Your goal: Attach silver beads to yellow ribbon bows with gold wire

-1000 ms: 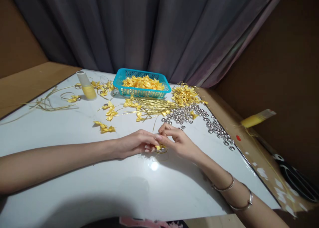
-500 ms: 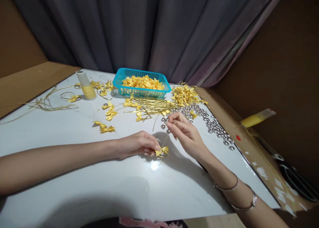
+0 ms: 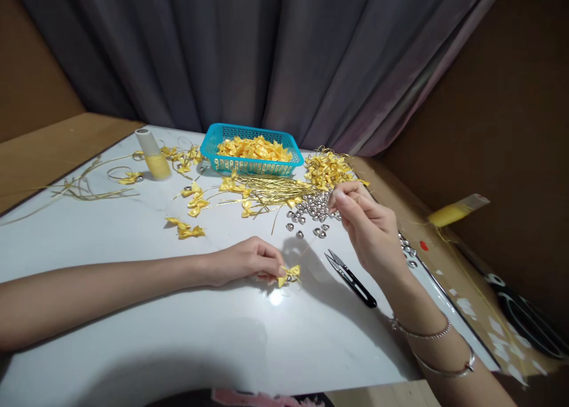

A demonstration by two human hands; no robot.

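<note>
My left hand pinches a yellow ribbon bow just above the white tabletop, with a small silver bead at the bow's middle. From the bow a thin thread rises toward my right hand. The fingertips of that hand are pinched together on the thread, up and to the right of the bow. Below my right hand, black-handled thread snips lie on the tabletop with their blades apart.
A blue basket of yellow bows stands at the back. Before it lie gold cords, and to the right silver beads and a bow pile. A yellow thread spool stands left. Large scissors lie far right.
My right hand has moved right and slightly up, away from the bow, drawing the thread longer. The snips have come into view. My left hand stays on the bow.
</note>
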